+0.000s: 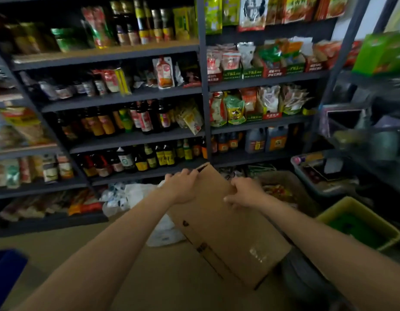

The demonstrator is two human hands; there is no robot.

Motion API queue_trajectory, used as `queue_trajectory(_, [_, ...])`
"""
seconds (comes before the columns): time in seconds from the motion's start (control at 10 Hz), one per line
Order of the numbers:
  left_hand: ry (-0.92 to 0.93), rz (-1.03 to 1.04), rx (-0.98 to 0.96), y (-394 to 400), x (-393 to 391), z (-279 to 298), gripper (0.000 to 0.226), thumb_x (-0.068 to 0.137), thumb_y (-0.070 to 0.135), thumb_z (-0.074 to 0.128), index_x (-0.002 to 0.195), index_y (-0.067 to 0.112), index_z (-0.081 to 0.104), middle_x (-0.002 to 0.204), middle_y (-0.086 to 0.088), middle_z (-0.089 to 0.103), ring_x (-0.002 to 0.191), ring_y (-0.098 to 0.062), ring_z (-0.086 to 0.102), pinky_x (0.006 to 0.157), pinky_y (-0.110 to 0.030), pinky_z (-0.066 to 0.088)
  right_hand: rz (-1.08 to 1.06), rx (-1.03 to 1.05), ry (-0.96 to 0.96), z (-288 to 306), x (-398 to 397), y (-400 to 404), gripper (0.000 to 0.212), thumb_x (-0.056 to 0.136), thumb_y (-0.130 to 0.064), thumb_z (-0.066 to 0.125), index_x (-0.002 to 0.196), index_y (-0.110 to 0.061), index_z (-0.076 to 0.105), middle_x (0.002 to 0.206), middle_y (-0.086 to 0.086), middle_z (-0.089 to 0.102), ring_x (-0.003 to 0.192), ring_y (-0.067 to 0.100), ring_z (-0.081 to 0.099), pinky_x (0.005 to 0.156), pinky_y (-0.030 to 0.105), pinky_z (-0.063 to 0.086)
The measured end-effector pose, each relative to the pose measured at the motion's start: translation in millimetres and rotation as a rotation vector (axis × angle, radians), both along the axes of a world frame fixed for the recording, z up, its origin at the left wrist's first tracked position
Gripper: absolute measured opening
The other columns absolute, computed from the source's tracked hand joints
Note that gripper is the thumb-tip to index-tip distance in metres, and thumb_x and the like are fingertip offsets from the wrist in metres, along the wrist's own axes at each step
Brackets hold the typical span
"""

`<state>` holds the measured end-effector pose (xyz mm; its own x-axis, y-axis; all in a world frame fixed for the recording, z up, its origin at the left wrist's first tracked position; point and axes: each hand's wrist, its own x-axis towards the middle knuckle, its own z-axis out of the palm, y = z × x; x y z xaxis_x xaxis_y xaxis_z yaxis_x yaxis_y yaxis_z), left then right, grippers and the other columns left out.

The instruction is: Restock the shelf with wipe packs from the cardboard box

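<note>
A closed brown cardboard box stands tilted in front of me, low at the centre of the head view, its top toward the shelves. My left hand grips the box's far top edge, fingers curled over it. My right hand holds the right side of the same upper edge, fingers bent against the cardboard. No wipe packs can be seen; the box's contents are hidden. The dark metal shelf unit rises behind the box, filled with bottles and packets.
White plastic bags lie on the floor left of the box. A yellow-green crate and an open carton of goods sit to the right, a grey bin behind them. Bare tan floor lies at the lower left.
</note>
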<state>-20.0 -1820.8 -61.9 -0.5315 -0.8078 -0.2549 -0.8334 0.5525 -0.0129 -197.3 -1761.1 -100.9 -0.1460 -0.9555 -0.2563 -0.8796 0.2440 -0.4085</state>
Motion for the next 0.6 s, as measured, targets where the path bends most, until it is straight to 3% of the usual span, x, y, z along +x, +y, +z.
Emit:
queue_trajectory(0.2, [-0.073, -0.059, 0.145, -116, -82, -63, 0.064, 0.092, 0.024, 0.047, 0.146, 0.018, 0.014, 0.144, -0.008, 0.034, 0.122, -0.027, 0.045, 0.097, -0.041, 0.039, -0.089, 0.13, -0.243, -90, -68, -123, 0.038, 0.089, -0.024, 0.06, 0.121, -0.008, 0.048, 0.1, 0.005, 0.07, 0.069, 0.012, 0.07, 0.073, 0.034, 0.059])
queue_trajectory(0.3, [-0.069, -0.068, 0.26, -174, -115, -104, 0.06, 0.092, 0.026, 0.047, 0.145, 0.018, 0.02, 0.14, -0.008, 0.042, 0.123, -0.027, 0.046, 0.099, -0.039, 0.037, -0.106, 0.357, -0.288, -143, -108, -176, 0.054, 0.093, -0.02, 0.053, 0.142, -0.011, 0.031, 0.132, 0.006, 0.051, 0.094, 0.015, 0.065, 0.082, 0.031, 0.056])
queue_trajectory(0.4, [-0.087, -0.062, 0.369, -216, -141, -127, 0.052, 0.093, 0.026, 0.046, 0.141, 0.018, 0.028, 0.137, -0.006, 0.045, 0.12, -0.026, 0.049, 0.097, -0.039, 0.036, -0.124, 0.595, -0.324, -154, -144, -210, 0.049, 0.094, -0.017, 0.052, 0.139, -0.01, 0.035, 0.132, 0.009, 0.047, 0.099, 0.019, 0.061, 0.079, 0.028, 0.056])
queue_trajectory(0.5, [-0.055, -0.069, 0.428, -257, -166, -136, 0.053, 0.09, 0.025, 0.05, 0.138, 0.019, 0.029, 0.138, -0.006, 0.041, 0.118, -0.027, 0.049, 0.098, -0.043, 0.039, -0.187, 0.53, -0.383, -141, -180, -256, 0.018, 0.096, -0.016, 0.049, 0.111, -0.009, 0.055, 0.101, 0.006, 0.058, 0.084, 0.018, 0.064, 0.058, 0.022, 0.052])
queue_trajectory(0.6, [-0.009, -0.091, 0.437, -292, -190, -128, 0.04, 0.092, 0.025, 0.048, 0.129, 0.016, 0.036, 0.128, -0.011, 0.047, 0.112, -0.03, 0.05, 0.095, -0.045, 0.043, -0.289, 0.384, -0.402, -117, -197, -299, 0.015, 0.096, -0.012, 0.048, 0.103, -0.005, 0.058, 0.097, 0.011, 0.06, 0.089, 0.024, 0.066, 0.068, 0.029, 0.057])
